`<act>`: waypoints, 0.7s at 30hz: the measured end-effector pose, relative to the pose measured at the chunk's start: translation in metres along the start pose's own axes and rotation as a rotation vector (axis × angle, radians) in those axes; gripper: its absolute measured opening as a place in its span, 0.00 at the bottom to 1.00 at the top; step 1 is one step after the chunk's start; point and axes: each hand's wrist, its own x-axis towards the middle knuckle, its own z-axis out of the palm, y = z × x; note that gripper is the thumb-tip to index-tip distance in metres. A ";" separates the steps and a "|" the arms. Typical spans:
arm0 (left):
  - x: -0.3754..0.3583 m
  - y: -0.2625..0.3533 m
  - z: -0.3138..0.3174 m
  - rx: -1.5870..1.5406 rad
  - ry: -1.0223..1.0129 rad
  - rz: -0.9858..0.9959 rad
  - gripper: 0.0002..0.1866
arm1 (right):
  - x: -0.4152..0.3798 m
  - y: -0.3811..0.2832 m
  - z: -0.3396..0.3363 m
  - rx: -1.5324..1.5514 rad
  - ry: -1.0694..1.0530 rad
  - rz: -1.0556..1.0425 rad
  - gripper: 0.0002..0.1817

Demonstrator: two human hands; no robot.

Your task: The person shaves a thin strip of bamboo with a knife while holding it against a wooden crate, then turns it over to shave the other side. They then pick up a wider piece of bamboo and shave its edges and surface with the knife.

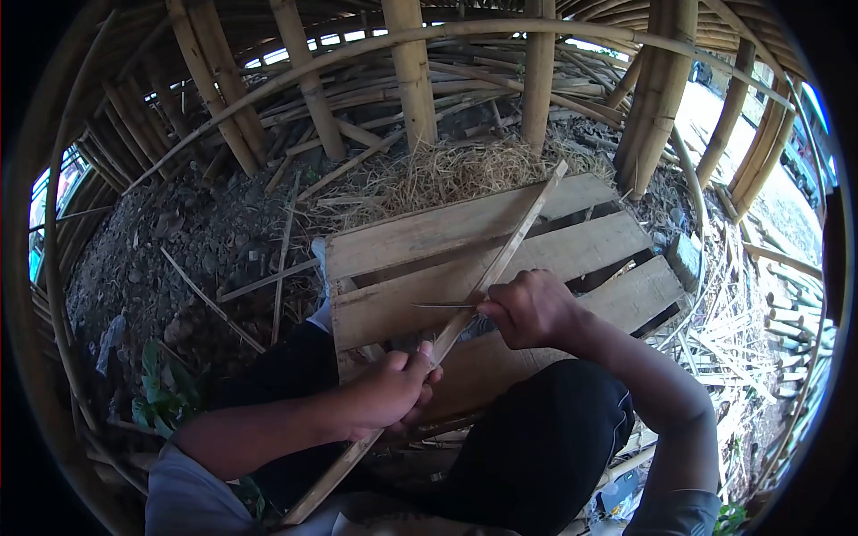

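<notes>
A long, narrow bamboo strip [514,241] runs slantwise from my lap up over a slatted wooden crate [402,246]. My left hand [393,393] is wrapped round the strip below its middle. Higher up, my right hand [527,308] is closed on a knife [442,305], its handle hidden in the fist. The thin blade points left and lies across the strip, at or very near its surface. Whether the blade cuts into the strip cannot be made out. Both of my knees are bent beside the crate.
Upright bamboo poles [411,76] stand behind the crate, with a curved bamboo rail [447,29] across them. Dry shavings [456,174] are heaped at the crate's far edge. Loose sticks [214,299] lie on dirt at left; pale bamboo scraps [733,357] cover the ground at right.
</notes>
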 end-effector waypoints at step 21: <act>0.003 -0.009 -0.002 0.044 0.037 0.073 0.27 | 0.008 0.014 0.003 -0.320 0.043 -0.076 0.15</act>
